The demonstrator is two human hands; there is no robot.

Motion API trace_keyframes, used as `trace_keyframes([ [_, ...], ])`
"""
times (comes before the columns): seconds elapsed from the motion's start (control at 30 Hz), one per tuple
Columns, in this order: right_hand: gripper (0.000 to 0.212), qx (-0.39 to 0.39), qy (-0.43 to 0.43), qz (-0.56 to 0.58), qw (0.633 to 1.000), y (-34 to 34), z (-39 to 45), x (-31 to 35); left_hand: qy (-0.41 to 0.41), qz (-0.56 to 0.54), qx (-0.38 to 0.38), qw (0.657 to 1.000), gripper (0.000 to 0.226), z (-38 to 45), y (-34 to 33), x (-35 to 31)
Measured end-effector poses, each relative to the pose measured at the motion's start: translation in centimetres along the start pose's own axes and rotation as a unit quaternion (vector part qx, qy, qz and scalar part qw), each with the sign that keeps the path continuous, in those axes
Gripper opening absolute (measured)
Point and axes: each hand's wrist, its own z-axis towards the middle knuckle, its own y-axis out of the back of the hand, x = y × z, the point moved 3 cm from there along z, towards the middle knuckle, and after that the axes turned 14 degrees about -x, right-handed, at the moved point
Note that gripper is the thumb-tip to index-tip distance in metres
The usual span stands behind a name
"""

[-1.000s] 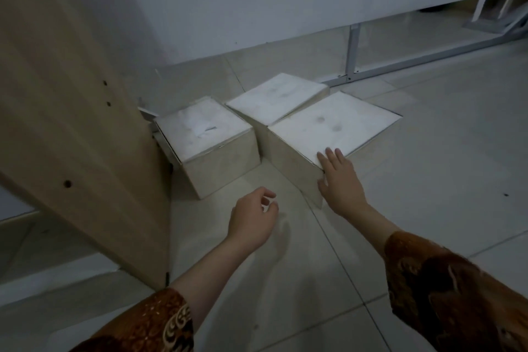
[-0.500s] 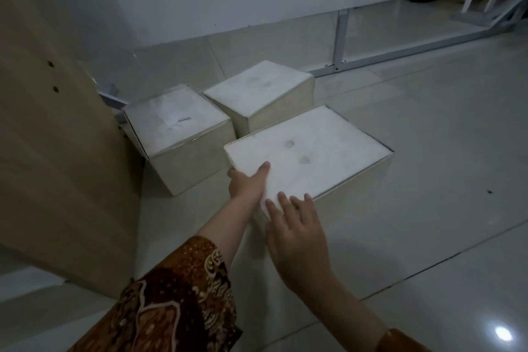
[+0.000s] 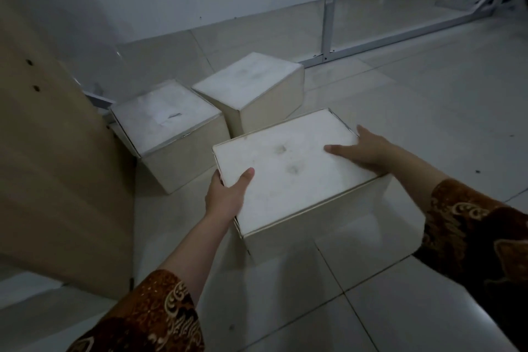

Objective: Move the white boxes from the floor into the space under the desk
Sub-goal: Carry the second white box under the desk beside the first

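Head camera view: at frame centre, a large white box (image 3: pixel 288 168) is clamped between the left hand (image 3: pixel 227 194) and right hand (image 3: pixel 363 148). Two smaller boxes (image 3: pixel 168 120) (image 3: pixel 248 86) sit upper left beside a wooden desk panel (image 3: pixel 51 151). Judged step: lifting; next, carry it left under the desk.

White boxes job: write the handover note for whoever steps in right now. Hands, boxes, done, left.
Left hand: gripping the near-left corner of the nearest box, thumb on top.
Right hand: clasping that box's far-right edge, fingers spread on its top.
Whether the box is lifted or on the floor cannot be told.
Left box sits beside the wooden panel; rear box behind, on the floor.
Done: none visibly stowed.
Left: all three boxes.
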Motion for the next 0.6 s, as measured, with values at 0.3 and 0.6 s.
trace_keyframes([
  [0.3, 0.082, 0.076, -0.081, 0.129, 0.985, -1.3, -5.4, -1.4, 0.195, -0.143, 0.110, 0.964, 0.049, -3.3, 3.5, 1.2],
  [0.6, 0.074, 0.008, 0.023, 0.132, 0.991, 1.6, -15.6, 4.4, 0.158, -0.147, 0.093, 0.972, 0.048, -7.5, 15.0, -0.8],
])
